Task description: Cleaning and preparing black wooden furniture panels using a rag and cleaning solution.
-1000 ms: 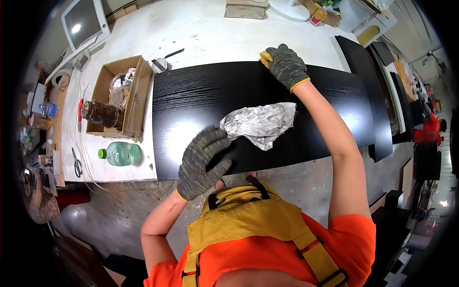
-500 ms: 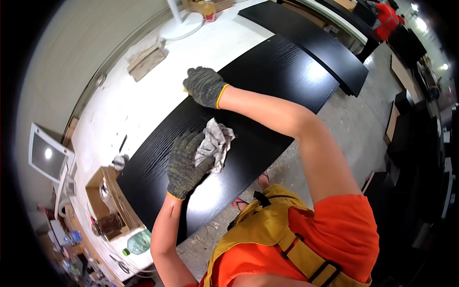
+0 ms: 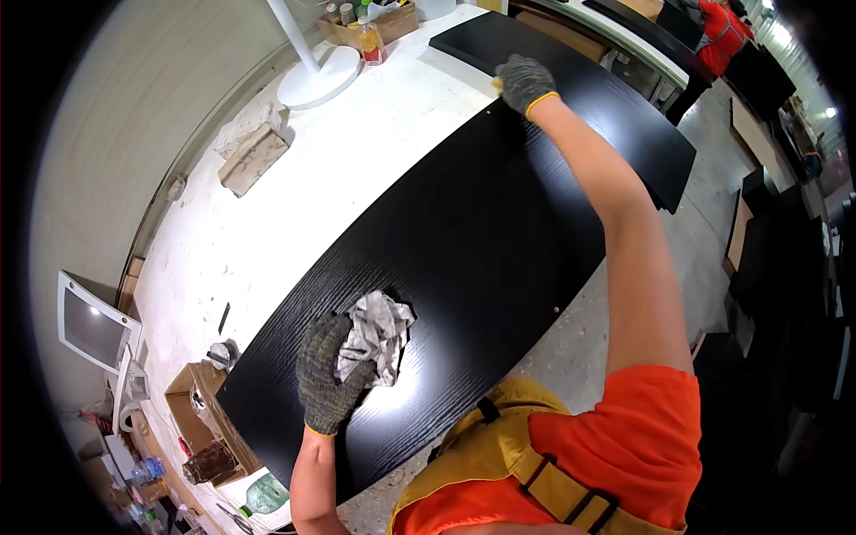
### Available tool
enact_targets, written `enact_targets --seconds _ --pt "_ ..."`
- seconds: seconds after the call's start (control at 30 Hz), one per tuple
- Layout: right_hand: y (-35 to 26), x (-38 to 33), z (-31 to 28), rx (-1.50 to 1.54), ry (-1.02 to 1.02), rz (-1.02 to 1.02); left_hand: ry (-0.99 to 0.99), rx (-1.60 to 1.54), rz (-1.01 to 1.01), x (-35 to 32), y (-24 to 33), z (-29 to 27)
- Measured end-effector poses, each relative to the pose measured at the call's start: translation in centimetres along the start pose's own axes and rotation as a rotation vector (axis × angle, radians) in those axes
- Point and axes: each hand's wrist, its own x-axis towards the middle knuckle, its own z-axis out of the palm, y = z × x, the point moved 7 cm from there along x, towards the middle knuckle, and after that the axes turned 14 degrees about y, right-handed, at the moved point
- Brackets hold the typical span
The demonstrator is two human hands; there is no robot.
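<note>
Low in the frame, the gloved left hand (image 3: 328,385) lies on a crumpled grey rag (image 3: 377,334), fingers closed loosely over its edge, on the long black panel (image 3: 481,232). At upper centre, the gloved right hand (image 3: 523,82) curls its fingers over the panel's far edge, above the white table (image 3: 294,223).

A white round lamp base (image 3: 314,78) with its upright pole stands on the white surface (image 3: 294,205), left of the far fingers. A wooden block (image 3: 253,159) lies nearer, well left of them. A crate of bottles (image 3: 367,25) sits beyond. Left of the near fingers are an open cardboard box (image 3: 207,419), a green bottle (image 3: 265,495) and a small monitor (image 3: 94,328). A second black panel (image 3: 571,85) lies past the far fingers.
</note>
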Motion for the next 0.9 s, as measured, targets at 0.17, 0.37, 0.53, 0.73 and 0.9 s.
enact_targets --seconds 0.17,0.37,0.53,0.73,0.9 --pt "4.7 1.2 0.5 0.105 -0.066 0.186 -0.004 0.002 -0.002 0.2 -0.3 0.2" --pt "4.0 -0.7 1.5 0.67 0.015 0.209 0.0 -0.012 -0.022 0.2 -0.4 0.4" --pt "4.8 -3.5 -1.0 0.816 -0.115 0.162 0.016 -0.036 -0.065 -0.2 -1.0 0.4" --pt "9.2 -13.6 -7.3 0.573 -0.1 0.187 0.016 -0.067 -0.093 -0.2 -0.7 0.6" --pt "13.8 -23.3 -12.6 0.557 -0.22 0.337 0.053 -0.13 -0.153 -0.7 -1.3 0.7"
